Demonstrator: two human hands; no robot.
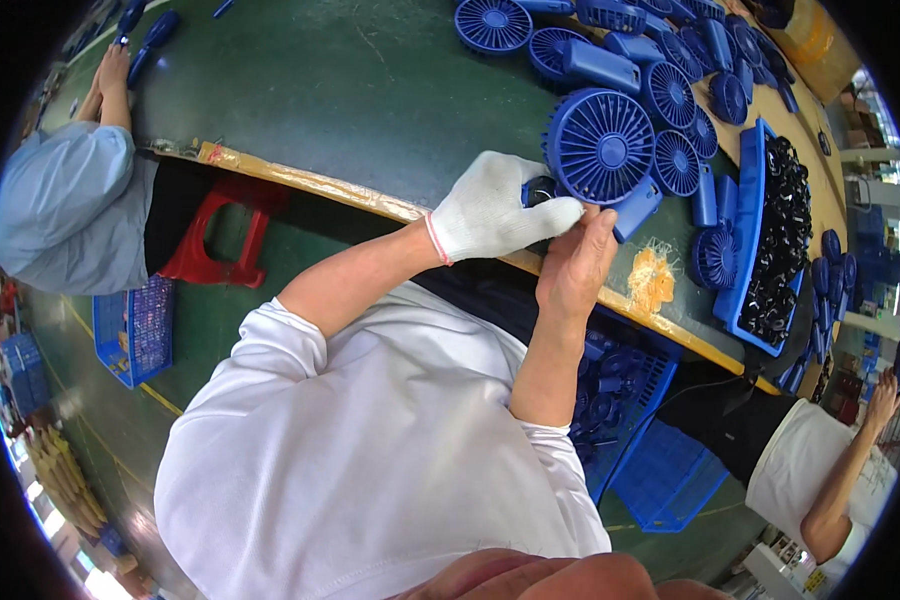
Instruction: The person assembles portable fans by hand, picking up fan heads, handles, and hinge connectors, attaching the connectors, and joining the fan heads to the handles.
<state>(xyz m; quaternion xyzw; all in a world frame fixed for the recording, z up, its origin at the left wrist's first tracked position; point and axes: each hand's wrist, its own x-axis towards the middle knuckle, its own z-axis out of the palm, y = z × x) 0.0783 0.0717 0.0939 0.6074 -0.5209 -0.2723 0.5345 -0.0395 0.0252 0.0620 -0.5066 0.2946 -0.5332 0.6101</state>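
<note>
My left grip [500, 207] pinched a glossy dark part [539, 189]. I couldn't tell if my right grip [580, 250] was closed.

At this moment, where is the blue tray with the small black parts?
In the head view, the blue tray is on the right side of the green table, right of the bare right hand and beside a small blue fan.

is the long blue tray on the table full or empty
Mostly full: small black parts cover most of the inside of the long blue tray, leaving little blue showing between its walls.
</note>
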